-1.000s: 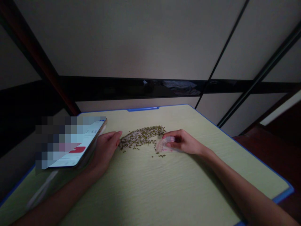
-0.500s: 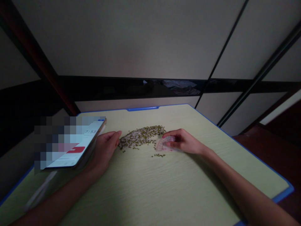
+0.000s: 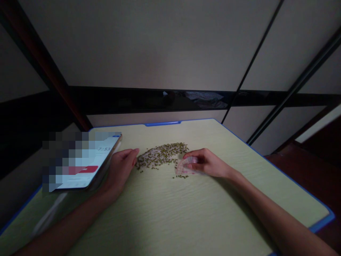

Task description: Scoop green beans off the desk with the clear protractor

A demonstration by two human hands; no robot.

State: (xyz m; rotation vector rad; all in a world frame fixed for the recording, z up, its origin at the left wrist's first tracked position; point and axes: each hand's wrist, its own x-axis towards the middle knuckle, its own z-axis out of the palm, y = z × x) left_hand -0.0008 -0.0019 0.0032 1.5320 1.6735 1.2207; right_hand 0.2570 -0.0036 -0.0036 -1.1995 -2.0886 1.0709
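Beside green grains (image 3: 163, 155), the right hand (image 3: 211, 164) pinches a clear, pinkish half-disc (image 3: 182, 166); left hand (image 3: 121, 169) curled, contents unclear.

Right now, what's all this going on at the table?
A person's right hand holds a clear protractor at the right end of a pile of small greenish beans on the table. The left hand is at the pile's other end. A few loose beans lie just nearer than the protractor. A lit screen is left of the left hand.
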